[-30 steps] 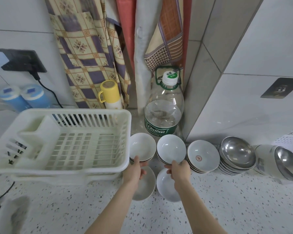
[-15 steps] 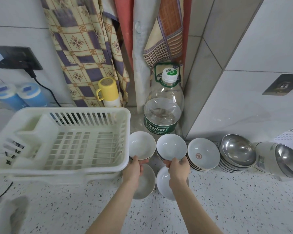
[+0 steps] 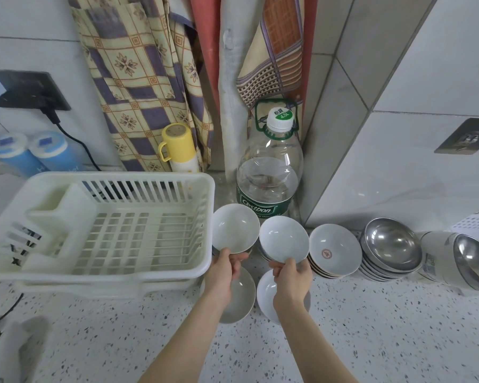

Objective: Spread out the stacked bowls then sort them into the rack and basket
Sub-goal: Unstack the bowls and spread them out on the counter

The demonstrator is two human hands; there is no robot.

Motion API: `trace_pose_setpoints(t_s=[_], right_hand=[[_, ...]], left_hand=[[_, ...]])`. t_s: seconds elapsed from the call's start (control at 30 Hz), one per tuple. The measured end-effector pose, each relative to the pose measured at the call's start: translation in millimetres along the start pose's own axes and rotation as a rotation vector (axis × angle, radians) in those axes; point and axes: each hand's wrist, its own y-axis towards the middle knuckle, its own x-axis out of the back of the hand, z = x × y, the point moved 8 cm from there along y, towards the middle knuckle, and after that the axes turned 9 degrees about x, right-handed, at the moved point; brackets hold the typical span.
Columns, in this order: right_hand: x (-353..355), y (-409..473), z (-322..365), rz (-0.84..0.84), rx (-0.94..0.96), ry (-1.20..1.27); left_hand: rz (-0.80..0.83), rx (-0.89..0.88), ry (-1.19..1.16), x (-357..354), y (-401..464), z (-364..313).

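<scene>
My left hand [image 3: 224,269] grips the near rim of a white bowl [image 3: 235,226], tilted up beside the white plastic rack [image 3: 100,233]. My right hand [image 3: 291,280] holds the near rim of a second white bowl [image 3: 284,242], lifted over its stack. Two single white bowls lie on the counter under my hands, one on the left [image 3: 239,298] and one on the right [image 3: 267,295]. To the right sit a stack of white bowls with a red mark [image 3: 334,251] and a stack of steel bowls [image 3: 391,247].
A large water bottle [image 3: 270,172] stands behind the bowls in the corner. A yellow-capped flask [image 3: 179,147] and two blue bottles [image 3: 25,153] stand behind the rack. More steel bowls [image 3: 473,262] lie on their side at far right, with a white perforated basket [image 3: 474,223] behind.
Both hands have lifted their bowls slightly off the stacks and tilted them up. The view has shifted a little downward.
</scene>
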Motion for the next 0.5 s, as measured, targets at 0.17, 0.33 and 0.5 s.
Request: trace_pose_setpoints(t_s=[0.17, 0.33, 0.5], right_hand=[[8, -7, -7, -0.026, -0.076, 0.138], [18, -14, -1, -0.037, -0.085, 0.230], [34, -21, 11, -0.032, -0.052, 0.269]], left_hand=[[0.029, 0.027, -0.024, -1, -5, -1], [0.033, -0.037, -0.016, -4, -19, -10], [0.068, -0.106, 0.041, -6, -38, -12]])
